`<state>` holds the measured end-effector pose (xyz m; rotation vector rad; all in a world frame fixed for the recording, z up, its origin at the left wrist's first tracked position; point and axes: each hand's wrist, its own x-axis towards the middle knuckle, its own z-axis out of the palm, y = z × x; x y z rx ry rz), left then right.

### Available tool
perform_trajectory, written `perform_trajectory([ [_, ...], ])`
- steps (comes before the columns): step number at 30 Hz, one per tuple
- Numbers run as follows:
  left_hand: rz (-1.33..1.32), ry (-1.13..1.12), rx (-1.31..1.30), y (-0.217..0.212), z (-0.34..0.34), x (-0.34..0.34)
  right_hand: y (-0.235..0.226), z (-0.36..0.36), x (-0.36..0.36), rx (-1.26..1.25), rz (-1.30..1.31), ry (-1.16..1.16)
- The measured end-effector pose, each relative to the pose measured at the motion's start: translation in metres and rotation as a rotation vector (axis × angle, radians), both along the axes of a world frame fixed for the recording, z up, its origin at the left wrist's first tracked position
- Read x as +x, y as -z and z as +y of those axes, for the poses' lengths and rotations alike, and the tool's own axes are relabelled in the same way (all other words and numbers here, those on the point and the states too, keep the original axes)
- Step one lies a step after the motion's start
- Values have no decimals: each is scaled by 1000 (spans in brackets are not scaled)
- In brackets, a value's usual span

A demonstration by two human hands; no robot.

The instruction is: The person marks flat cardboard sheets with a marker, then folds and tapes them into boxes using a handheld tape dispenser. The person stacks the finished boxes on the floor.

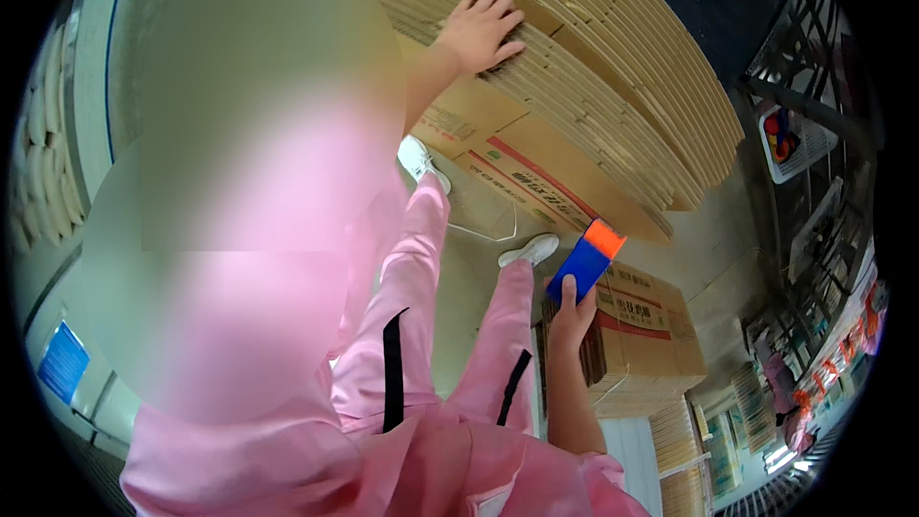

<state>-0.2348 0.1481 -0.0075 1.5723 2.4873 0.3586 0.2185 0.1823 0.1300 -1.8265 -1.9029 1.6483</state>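
Note:
Stretched out far ahead of me, my left hand (481,33) rests on the upper edges of a long row of flattened cardboard cartons (574,101). Its fingers are spread, and part of its forearm is hidden by a blurred patch. My right hand (571,314) is closed around a blue, block-shaped object with an orange end (586,263); its exact kind I cannot tell. The orange end points away from me, near the lower edge of the carton row. Below it stands a tied bundle of folded cartons (656,325).
My white shoes (529,250) stand on the floor close to the cartons. At right, a dark metal rack (814,67) holds a white basket (796,142). More stacked cardboard (680,450) lies at the lower right. A blurred patch covers much of the left.

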Motion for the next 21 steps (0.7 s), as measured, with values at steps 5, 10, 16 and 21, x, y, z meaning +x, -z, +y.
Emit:
perform_trajectory([
  [5, 9, 230, -4, -45, -81, 35, -15, 14, -17, 23, 104, 97],
  [10, -127, 646, -458, -95, -133, 58, 9, -19, 30, -75, 53, 212],
  [16, -171, 612, -492, -104, -158, 75, -25, -16, -23, 389, -11, 83],
  [21, -212, 656, -511, -107, -183, 99, 35, 37, -78, 604, -665, -529],
])
